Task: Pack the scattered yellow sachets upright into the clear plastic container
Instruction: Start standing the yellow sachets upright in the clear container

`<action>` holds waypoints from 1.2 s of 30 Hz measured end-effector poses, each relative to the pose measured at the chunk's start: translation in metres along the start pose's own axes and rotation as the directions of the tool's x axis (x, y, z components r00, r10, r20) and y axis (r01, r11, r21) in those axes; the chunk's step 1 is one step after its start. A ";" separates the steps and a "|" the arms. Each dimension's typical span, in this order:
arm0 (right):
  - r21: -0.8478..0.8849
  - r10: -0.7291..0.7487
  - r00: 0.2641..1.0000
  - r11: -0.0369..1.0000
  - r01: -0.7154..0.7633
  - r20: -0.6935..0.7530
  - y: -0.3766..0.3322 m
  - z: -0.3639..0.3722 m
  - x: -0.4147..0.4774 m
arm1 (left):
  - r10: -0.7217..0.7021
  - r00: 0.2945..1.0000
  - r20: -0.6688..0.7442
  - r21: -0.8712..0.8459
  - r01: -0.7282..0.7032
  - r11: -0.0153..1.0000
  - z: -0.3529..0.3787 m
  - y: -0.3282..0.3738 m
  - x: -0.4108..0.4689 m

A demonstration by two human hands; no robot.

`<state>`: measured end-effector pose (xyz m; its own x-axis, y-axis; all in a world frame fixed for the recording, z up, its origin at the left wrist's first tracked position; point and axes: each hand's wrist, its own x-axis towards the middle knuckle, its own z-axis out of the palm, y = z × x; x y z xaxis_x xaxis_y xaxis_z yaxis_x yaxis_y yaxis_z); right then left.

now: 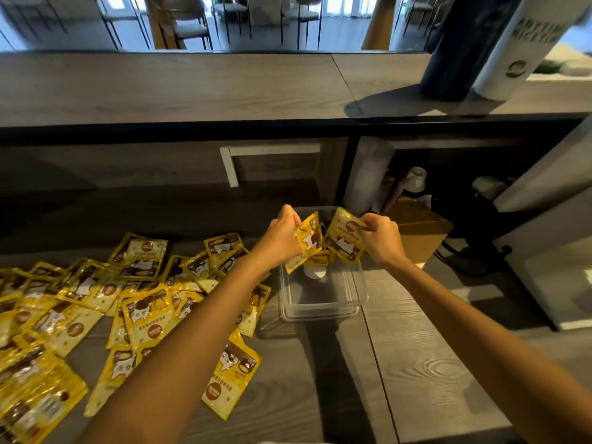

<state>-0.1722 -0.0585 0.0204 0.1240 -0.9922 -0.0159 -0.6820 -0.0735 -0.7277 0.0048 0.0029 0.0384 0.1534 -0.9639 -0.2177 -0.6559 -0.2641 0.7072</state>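
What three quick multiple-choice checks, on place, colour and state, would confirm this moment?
1. The loose pile of glossy yellow sachets lies on which side of the clear plastic container? A left; B right; C behind.
2. The cardboard box beyond the container is: A brown; B blue; C white.
3. The left hand and right hand are: A both empty; B each pinching a sachet; C both resting flat.
Answers: A, the pile spreads leftwards; A, plain brown card; B, one sachet per hand above the container.
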 end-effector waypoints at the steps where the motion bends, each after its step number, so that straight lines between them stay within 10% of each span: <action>1: 0.001 -0.002 1.000 1.000 0.002 0.017 0.000 0.000 -0.001 | 0.026 0.999 0.041 0.057 -0.028 0.998 0.000 0.001 -0.003; 10: 0.102 -0.129 0.956 0.989 0.105 0.264 0.003 -0.003 -0.027 | 0.169 0.863 0.475 0.382 -0.376 0.844 0.024 0.011 -0.019; 18: -0.019 -0.135 0.885 0.987 0.160 0.447 0.019 -0.003 -0.043 | 0.028 0.963 0.267 0.053 -0.044 0.998 0.037 -0.019 -0.013; 27: -0.148 -0.170 0.841 0.948 0.281 0.514 0.019 -0.004 -0.047 | 0.254 0.926 0.278 0.363 -0.346 0.865 0.040 -0.022 -0.025; 36: -0.225 -0.204 0.779 0.887 0.403 0.593 0.018 -0.009 -0.066 | 0.198 0.888 0.416 0.317 -0.345 0.883 0.043 -0.032 -0.042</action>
<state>-0.1993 0.0048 0.0149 0.6629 -0.6982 -0.2702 -0.7170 -0.4880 -0.4978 -0.0120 0.0529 -0.0044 -0.3009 -0.8935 -0.3334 -0.8667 0.1104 0.4864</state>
